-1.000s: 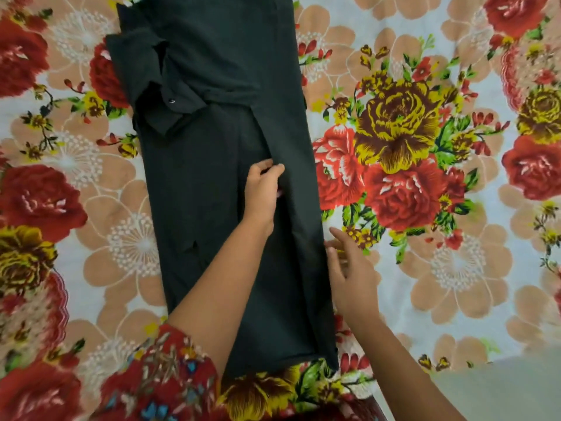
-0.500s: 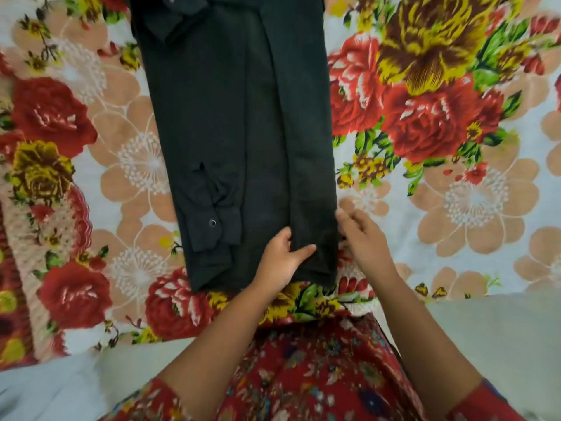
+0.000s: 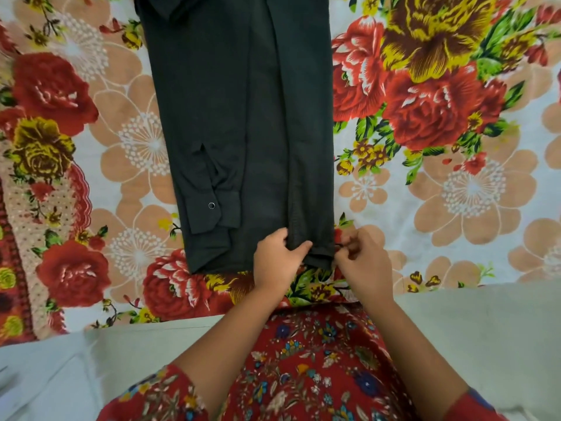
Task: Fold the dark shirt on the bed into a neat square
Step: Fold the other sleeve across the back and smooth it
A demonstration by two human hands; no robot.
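As it lies, shirt (image 3: 236,117) stretches away, hem nearest.

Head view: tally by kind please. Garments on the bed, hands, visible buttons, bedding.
dark shirt: 1
hands: 2, left hand and right hand, both holding the shirt's near hem
cuff button: 1
floral bedsheet: 1
Total: 5
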